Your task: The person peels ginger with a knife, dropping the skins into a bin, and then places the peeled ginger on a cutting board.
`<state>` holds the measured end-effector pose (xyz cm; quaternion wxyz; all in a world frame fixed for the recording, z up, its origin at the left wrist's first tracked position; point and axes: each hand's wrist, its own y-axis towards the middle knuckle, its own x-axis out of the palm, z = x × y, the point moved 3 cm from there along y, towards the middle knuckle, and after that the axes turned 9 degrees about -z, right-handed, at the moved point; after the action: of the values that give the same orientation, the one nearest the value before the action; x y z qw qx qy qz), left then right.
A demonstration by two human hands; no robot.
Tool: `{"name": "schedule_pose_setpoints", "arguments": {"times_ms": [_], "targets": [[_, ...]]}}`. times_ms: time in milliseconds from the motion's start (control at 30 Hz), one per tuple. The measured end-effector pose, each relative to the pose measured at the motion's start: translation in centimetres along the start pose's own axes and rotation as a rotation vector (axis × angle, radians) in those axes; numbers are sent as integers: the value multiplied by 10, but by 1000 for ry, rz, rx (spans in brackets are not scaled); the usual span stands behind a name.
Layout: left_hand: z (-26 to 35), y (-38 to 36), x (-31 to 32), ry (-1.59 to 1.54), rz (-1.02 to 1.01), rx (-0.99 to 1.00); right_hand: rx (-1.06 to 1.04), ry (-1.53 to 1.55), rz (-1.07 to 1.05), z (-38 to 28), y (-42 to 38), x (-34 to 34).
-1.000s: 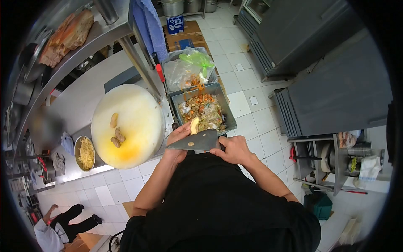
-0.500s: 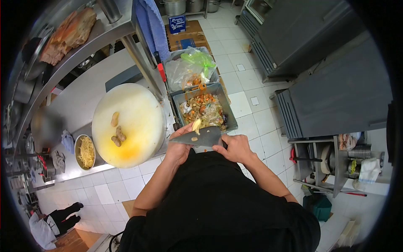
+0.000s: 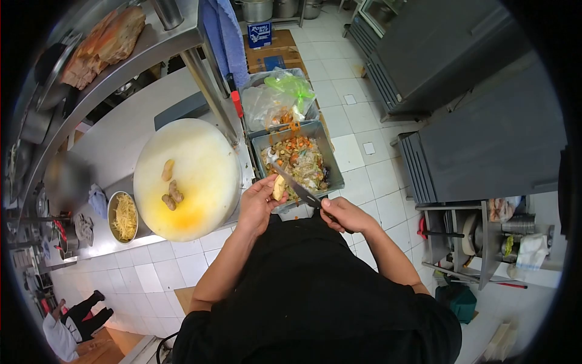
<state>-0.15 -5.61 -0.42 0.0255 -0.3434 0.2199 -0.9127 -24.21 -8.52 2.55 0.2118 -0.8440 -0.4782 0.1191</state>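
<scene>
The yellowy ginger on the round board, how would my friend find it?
Find the steel counter, then the big round chopping board on it. Near its middle lies the yellowy ginger piece, paler and smoother than the brown, knobbly ginger beside it.

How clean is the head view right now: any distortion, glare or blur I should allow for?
Head view: strong fisheye bend, with black corners; pale glare along the steel counter's front edge; a smeared round patch at left, contents unreadable; cleaver and left hand fairly legible.
</scene>
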Motion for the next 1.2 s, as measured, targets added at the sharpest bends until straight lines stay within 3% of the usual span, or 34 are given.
{"name": "schedule_pose_setpoints", "arguments": {"times_ms": [33, 167, 467, 767, 967, 1133, 1200], "targets": [[2, 0, -1, 16, -5, -13, 115, 216, -135, 0, -3, 0], [3, 3, -9, -25, -91, -31, 191, 496, -233, 2, -9, -1], [2, 2, -3, -17, -157, -84, 341, 678, -335, 6, -7, -7], [4, 4, -7, 22, -201, -70, 333, 799, -492, 7, 5, -9], [10, -1, -4, 17, -156, -21, 298, 913, -501, 3, 10, -2], [0, -3, -4, -40, -164, -149, 276, 864, -503, 5, 15, -4], [-1, -5, 0, -50, -139, -114, 274, 865, -493, 4, 17, -4]]}}
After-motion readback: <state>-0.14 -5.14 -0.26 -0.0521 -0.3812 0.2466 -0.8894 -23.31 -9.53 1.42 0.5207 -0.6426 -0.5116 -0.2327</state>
